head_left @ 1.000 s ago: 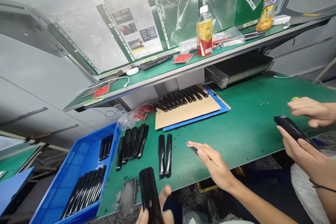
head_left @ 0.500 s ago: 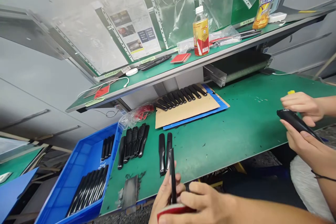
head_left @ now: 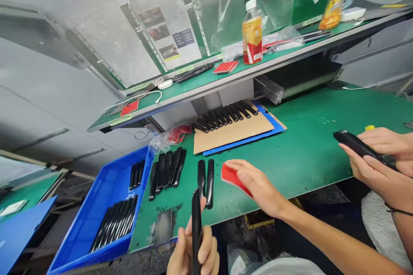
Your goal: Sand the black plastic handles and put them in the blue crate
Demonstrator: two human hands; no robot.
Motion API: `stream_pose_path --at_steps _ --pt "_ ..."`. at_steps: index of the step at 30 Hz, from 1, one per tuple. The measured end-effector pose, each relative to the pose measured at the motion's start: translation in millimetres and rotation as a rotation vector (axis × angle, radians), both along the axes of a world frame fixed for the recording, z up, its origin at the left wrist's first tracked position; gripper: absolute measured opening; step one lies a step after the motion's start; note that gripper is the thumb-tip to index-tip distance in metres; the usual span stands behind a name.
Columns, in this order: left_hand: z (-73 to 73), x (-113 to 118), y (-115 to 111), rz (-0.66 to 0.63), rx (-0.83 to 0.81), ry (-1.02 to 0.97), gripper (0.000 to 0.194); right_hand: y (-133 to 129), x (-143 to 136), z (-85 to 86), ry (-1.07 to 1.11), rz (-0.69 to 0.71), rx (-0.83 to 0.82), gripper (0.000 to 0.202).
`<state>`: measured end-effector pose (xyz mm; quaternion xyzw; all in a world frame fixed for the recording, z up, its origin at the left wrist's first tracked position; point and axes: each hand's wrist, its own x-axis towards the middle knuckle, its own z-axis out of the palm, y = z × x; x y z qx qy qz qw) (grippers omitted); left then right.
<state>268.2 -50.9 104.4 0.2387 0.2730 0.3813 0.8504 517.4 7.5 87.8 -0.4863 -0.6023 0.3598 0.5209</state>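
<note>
My left hand [head_left: 195, 249] is closed around a long black plastic handle piece [head_left: 196, 227], held upright at the table's front edge. In my right hand [head_left: 254, 180] is a flat red sanding pad [head_left: 234, 178], gripped between thumb and fingers above the table, apart from the piece. Just beyond my left hand, a pair of similar black handle pieces [head_left: 209, 182] lies on the green table. To their left is a row of several more black pieces [head_left: 167, 167].
A blue bin [head_left: 87, 206] holds stacked black pieces. More black pieces lie on a cardboard sheet [head_left: 232, 135]. A dusty grey plate [head_left: 163, 227] sits at the front edge. A shelf with a drink bottle [head_left: 252, 34] runs behind. At right, another person's hands [head_left: 371, 163] hold a black piece.
My right hand has moved away from the black piece, up and to the right, with the red pad. My left hand has shifted slightly left and down with the piece.
</note>
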Motion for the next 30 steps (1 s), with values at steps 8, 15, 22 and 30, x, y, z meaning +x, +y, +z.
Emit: stream_pose_path --at_steps 8,15,22,30 --pt "4.2 27.4 -13.0 0.095 0.098 0.072 0.03 -25.4 -18.2 23.9 0.842 0.194 -0.366 0.054" --pt "15.4 32.6 -26.8 0.018 0.033 0.273 0.024 -35.4 -31.6 54.2 0.536 0.218 -0.254 0.065" --pt "17.2 32.6 -28.2 0.026 0.064 0.307 0.038 23.4 -27.7 28.1 0.068 0.0 -0.096 0.054" --pt "18.5 11.9 -34.1 0.079 0.11 0.012 0.043 60.4 -3.5 21.0 -0.118 -0.36 -0.093 0.049"
